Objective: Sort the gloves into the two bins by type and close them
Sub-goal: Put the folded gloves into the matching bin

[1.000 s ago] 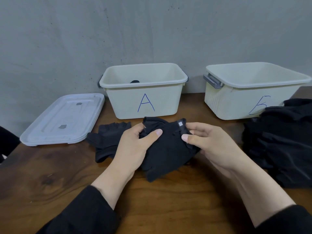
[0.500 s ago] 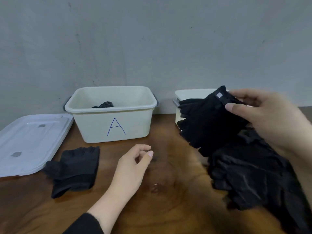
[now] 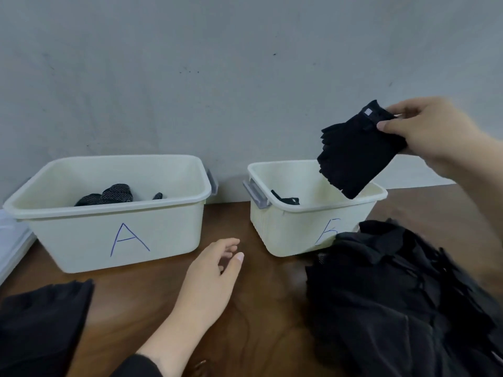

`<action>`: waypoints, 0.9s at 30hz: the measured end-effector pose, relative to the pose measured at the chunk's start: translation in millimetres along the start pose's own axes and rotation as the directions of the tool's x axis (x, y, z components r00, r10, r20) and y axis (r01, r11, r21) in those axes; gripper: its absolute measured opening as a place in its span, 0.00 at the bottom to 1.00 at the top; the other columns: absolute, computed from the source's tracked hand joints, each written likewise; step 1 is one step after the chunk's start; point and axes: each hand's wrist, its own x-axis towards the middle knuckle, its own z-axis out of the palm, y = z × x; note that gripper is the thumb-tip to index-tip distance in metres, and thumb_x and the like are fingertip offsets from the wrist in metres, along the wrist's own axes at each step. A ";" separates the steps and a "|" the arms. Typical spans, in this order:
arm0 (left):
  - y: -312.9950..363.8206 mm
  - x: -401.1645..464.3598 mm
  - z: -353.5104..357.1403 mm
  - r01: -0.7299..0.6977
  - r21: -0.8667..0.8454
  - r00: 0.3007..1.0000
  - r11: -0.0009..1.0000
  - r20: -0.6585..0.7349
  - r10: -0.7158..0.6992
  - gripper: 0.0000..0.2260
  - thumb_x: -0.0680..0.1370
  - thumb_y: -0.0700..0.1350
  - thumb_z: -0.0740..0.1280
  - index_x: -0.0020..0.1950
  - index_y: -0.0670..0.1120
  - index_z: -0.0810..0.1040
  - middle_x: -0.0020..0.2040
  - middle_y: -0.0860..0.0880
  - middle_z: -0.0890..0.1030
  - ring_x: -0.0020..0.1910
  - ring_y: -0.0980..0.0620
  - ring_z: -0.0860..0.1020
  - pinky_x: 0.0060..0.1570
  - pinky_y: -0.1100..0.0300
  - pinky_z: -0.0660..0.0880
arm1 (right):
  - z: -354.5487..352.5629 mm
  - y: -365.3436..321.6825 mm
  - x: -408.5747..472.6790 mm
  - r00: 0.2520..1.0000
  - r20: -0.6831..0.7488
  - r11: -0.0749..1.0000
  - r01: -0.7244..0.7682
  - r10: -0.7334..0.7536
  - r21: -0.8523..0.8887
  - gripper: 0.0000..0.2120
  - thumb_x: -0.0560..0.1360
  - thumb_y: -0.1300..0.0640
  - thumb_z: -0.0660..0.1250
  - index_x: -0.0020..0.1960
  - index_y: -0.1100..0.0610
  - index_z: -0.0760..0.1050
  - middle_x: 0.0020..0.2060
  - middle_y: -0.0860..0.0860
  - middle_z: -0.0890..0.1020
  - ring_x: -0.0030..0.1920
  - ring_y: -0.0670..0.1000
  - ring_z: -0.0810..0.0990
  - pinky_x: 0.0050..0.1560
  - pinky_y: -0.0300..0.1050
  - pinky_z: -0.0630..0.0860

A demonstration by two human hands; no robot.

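My right hand [image 3: 432,131] pinches a plain black glove [image 3: 353,151] by its cuff and holds it in the air over the open bin marked B [image 3: 294,229]. A dark glove piece [image 3: 285,200] lies inside that bin. The bin marked A [image 3: 89,235] stands to the left with dotted black gloves [image 3: 114,194] in it. My left hand [image 3: 209,284] hovers over the table between the bins, fingers relaxed and holding nothing. A pile of black gloves [image 3: 394,292] lies in front of bin B. Another black glove [image 3: 46,317] lies at the lower left.
The corner of a white bin lid [image 3: 11,240] shows at the far left edge, beside bin A. A grey wall stands right behind both bins. Bare wooden table [image 3: 258,322] shows between the left glove and the pile.
My right hand has lifted the black glove from the table's middle up and right, over bin B. My left hand let go of it and stays low. The camera has moved closer to the bins.
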 end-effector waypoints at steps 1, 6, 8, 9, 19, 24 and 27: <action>-1.6 4.5 1.3 -0.004 0.008 1.000 1.000 0.005 0.004 0.12 0.81 0.51 0.64 0.65 0.58 0.76 0.56 0.64 0.78 0.57 0.71 0.73 0.51 0.76 0.70 | 6.2 1.9 8.5 0.999 0.011 0.999 -0.032 0.032 0.030 0.12 0.78 0.64 0.70 0.61 0.60 0.81 0.55 0.59 0.84 0.47 0.54 0.84 0.43 0.42 0.81; -8.6 27.5 7.4 -0.017 0.031 1.000 0.999 0.008 0.016 0.13 0.81 0.52 0.64 0.65 0.59 0.76 0.57 0.65 0.77 0.58 0.70 0.73 0.53 0.74 0.70 | 49.1 11.3 41.7 0.982 0.105 0.980 -0.170 0.158 0.108 0.05 0.78 0.65 0.69 0.52 0.60 0.82 0.49 0.57 0.85 0.45 0.52 0.84 0.45 0.45 0.82; -9.9 33.8 9.3 -0.011 0.029 1.000 1.000 0.007 0.011 0.12 0.81 0.52 0.64 0.65 0.59 0.76 0.57 0.65 0.77 0.58 0.68 0.74 0.55 0.71 0.72 | 66.6 17.1 50.3 0.967 0.155 0.971 -0.219 0.202 0.101 0.05 0.78 0.65 0.69 0.53 0.61 0.81 0.48 0.58 0.84 0.45 0.53 0.84 0.45 0.47 0.82; -10.2 35.9 9.9 -0.009 0.031 1.000 0.999 0.006 0.009 0.12 0.81 0.52 0.64 0.65 0.59 0.76 0.57 0.64 0.77 0.57 0.68 0.75 0.57 0.69 0.73 | 75.1 20.6 53.3 0.960 0.174 0.967 -0.238 0.221 0.087 0.06 0.78 0.66 0.69 0.55 0.62 0.80 0.48 0.58 0.83 0.45 0.54 0.83 0.45 0.48 0.81; -12.5 42.9 10.9 0.018 0.010 1.000 1.000 -0.007 -0.018 0.12 0.80 0.52 0.64 0.64 0.59 0.77 0.56 0.65 0.78 0.56 0.68 0.75 0.56 0.69 0.74 | 128.3 54.3 58.3 0.767 0.451 0.819 -0.560 0.456 0.124 0.04 0.79 0.66 0.65 0.51 0.60 0.76 0.41 0.54 0.79 0.38 0.50 0.79 0.34 0.44 0.84; -13.4 43.0 11.2 0.023 0.008 1.000 1.000 -0.014 -0.023 0.12 0.80 0.53 0.64 0.64 0.58 0.77 0.56 0.63 0.79 0.56 0.66 0.76 0.57 0.67 0.75 | 121.7 49.4 54.7 0.874 0.321 0.930 -0.322 0.364 -0.179 0.03 0.77 0.65 0.65 0.48 0.60 0.76 0.39 0.55 0.78 0.37 0.52 0.78 0.36 0.45 0.80; -13.8 42.9 11.6 0.019 0.002 1.000 1.000 -0.012 -0.019 0.12 0.80 0.51 0.65 0.63 0.58 0.78 0.55 0.64 0.79 0.56 0.67 0.75 0.55 0.70 0.73 | 113.3 37.7 52.6 0.905 0.306 0.923 -0.188 0.296 -0.337 0.04 0.76 0.64 0.65 0.50 0.62 0.77 0.40 0.57 0.79 0.37 0.55 0.79 0.34 0.46 0.81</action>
